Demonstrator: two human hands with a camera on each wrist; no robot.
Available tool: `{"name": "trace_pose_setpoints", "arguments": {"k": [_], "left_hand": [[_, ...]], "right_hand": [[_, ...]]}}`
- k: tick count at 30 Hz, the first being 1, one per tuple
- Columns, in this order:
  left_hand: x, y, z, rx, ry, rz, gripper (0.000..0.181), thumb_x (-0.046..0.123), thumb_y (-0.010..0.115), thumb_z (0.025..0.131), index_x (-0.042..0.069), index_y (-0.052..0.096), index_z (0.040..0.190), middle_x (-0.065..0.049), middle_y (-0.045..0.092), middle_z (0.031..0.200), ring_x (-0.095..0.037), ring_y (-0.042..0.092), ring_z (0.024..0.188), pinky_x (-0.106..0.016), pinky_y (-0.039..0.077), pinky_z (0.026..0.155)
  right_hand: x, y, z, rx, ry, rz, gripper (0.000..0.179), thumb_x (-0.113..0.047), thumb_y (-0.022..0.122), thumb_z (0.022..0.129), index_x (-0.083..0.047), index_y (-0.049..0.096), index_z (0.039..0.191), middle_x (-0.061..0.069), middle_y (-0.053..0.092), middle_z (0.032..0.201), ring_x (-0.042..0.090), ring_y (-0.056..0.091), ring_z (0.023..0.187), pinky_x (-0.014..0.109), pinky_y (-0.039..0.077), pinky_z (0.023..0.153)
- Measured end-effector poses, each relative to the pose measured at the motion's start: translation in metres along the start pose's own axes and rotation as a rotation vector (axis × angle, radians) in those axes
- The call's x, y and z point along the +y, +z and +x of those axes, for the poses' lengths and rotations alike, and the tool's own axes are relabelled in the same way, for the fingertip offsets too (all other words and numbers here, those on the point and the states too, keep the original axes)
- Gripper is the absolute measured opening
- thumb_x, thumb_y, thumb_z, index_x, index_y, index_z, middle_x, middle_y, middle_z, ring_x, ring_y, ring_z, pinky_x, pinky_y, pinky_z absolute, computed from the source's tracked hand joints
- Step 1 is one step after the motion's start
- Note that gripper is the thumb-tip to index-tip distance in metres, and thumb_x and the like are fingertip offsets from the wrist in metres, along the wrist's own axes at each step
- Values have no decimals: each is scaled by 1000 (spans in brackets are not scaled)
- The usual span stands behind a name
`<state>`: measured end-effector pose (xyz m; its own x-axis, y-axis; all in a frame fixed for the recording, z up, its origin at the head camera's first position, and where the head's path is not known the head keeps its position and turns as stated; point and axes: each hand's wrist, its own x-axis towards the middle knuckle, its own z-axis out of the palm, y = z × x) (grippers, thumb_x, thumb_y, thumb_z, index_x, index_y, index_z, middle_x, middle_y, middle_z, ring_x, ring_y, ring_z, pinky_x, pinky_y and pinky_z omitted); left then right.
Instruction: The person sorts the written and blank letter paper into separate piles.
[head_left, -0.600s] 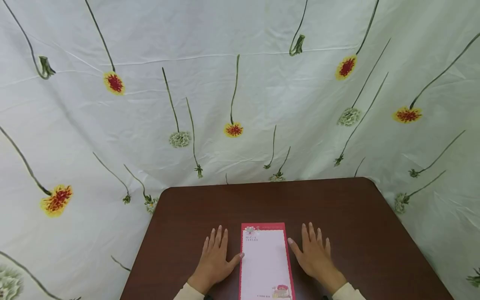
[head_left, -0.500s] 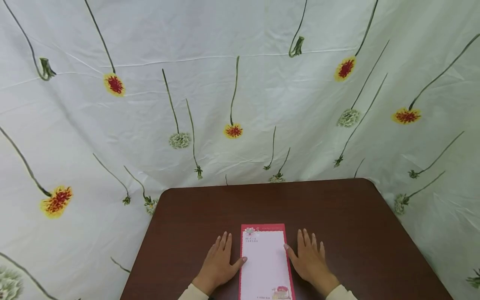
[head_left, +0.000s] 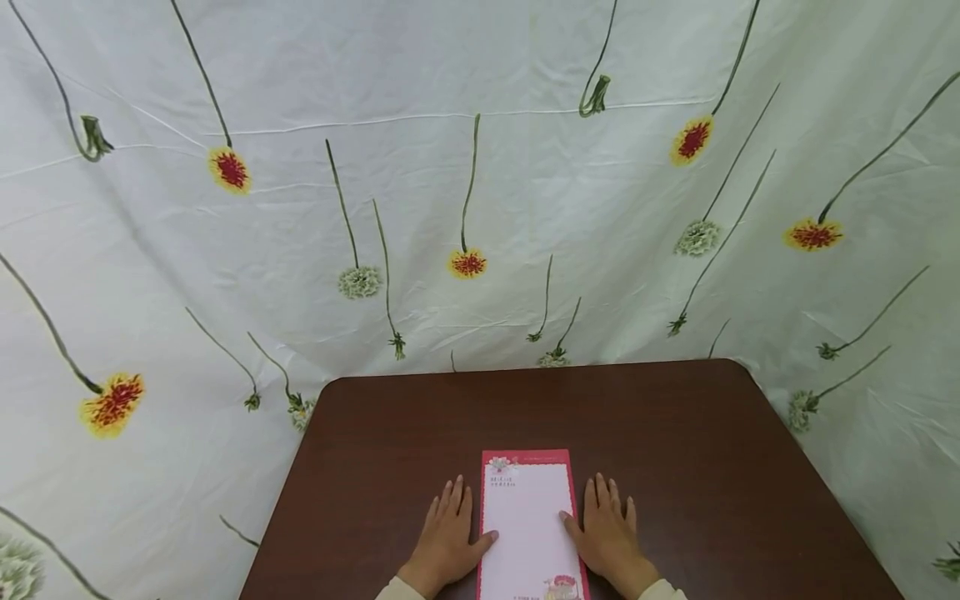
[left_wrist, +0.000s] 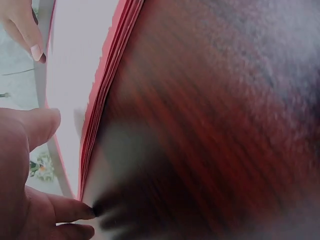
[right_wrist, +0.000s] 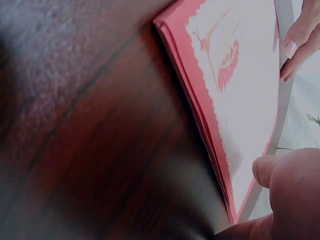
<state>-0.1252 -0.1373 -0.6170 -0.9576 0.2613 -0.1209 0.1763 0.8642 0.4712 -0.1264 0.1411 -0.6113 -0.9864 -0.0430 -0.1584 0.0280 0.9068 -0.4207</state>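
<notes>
Near six o'clock on the dark brown desk (head_left: 675, 433) lies a pink-bordered notepad (head_left: 525, 517), the left hand (head_left: 447, 538) at its nine o'clock, the right hand (head_left: 611, 536) at its three. Both have fingers straight, thumbs spread over its long edges; whether they touch paper, I can't tell.

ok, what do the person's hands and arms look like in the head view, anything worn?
Left hand and right hand are bare, no gloves. Each wrist runs into a plain cream sleeve: left sleeve, right sleeve. Only the cuff ends show at the bottom edge; can't make out any markings.
</notes>
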Motion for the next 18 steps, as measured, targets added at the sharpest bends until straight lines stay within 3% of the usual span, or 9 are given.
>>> {"name": "trace_pose_setpoints", "arguments": {"k": [18], "left_hand": [[10,6,0,-29,22,-79,89,51,67,99,-11,38,156,-31,30,167,-50,25,156,-72,14,122]], "right_hand": [[-11,11,-3,31,-35,33,79,-48,61,104,12,44,152,33,33,165,53,28,153,76,14,119]]}}
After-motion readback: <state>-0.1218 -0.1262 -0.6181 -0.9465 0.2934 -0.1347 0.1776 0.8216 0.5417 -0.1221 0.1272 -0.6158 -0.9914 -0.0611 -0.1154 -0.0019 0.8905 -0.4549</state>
